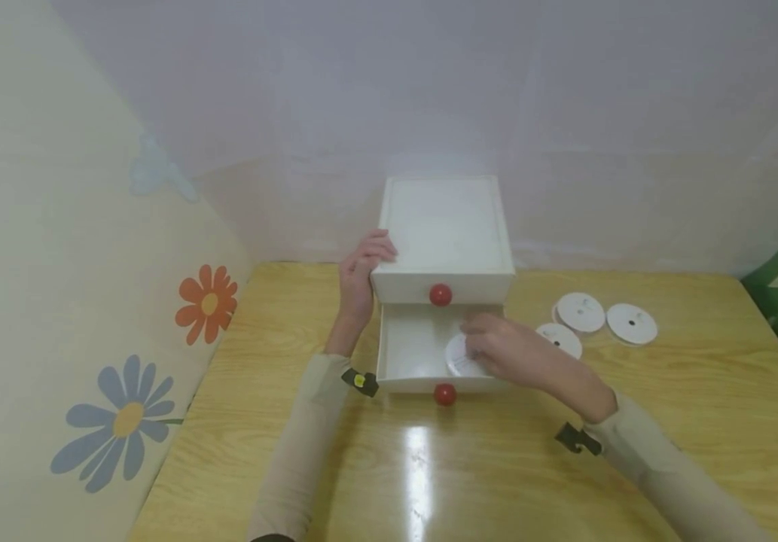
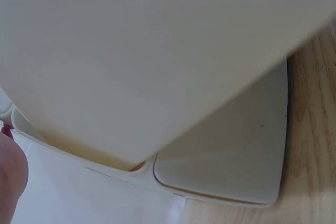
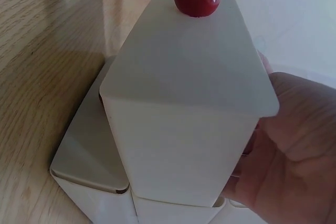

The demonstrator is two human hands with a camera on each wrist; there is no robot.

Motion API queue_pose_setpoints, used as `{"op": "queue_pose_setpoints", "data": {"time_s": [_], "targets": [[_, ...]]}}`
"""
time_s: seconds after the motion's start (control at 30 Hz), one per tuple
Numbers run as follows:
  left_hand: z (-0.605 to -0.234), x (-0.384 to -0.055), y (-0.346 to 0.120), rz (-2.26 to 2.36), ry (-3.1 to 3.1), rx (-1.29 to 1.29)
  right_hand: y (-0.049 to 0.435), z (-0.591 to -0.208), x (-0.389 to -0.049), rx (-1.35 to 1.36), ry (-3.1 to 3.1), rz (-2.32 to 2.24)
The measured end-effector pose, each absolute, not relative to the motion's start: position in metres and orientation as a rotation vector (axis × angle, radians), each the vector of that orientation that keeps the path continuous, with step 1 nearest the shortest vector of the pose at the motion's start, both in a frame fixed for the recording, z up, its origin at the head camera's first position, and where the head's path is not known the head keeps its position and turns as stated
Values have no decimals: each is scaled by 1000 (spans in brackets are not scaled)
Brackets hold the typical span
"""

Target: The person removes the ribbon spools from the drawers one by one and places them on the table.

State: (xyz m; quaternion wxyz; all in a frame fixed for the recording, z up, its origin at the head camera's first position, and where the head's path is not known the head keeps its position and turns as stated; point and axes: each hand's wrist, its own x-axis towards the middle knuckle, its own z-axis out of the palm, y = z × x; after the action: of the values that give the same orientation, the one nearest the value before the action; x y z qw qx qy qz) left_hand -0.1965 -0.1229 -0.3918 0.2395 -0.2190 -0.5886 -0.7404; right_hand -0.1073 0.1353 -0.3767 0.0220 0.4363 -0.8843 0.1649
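A small white drawer cabinet [image 1: 444, 226] stands on the table with its upper drawer [image 1: 402, 288] closed. Below that, a drawer [image 1: 405, 342] with a red knob [image 1: 445, 394] is pulled out. My right hand [image 1: 520, 354] reaches into it, fingers bent over a white round spool [image 1: 458, 359] that they pinch near the drawer's right side. In the right wrist view the drawer's wall hides my fingertips and the spool. My left hand [image 1: 360, 278] rests against the cabinet's upper left edge, fingertips on top; its thumb is not visible in the head view.
Three more white spools lie on the table right of the cabinet: one at the back [image 1: 580, 312], one farther right [image 1: 631, 324], one partly behind my right forearm [image 1: 561, 340]. Another closed drawer [image 3: 92, 135] lies beneath the pulled-out one. A wall with flowers [image 1: 127, 420] stands left.
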Motion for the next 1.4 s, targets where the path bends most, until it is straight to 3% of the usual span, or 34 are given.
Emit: {"op": "queue_pose_setpoints", "data": {"time_s": [1.4], "targets": [[-396, -199, -126, -1969, -1582, -677, 112, -388, -121, 1384, -2829, 555]]}}
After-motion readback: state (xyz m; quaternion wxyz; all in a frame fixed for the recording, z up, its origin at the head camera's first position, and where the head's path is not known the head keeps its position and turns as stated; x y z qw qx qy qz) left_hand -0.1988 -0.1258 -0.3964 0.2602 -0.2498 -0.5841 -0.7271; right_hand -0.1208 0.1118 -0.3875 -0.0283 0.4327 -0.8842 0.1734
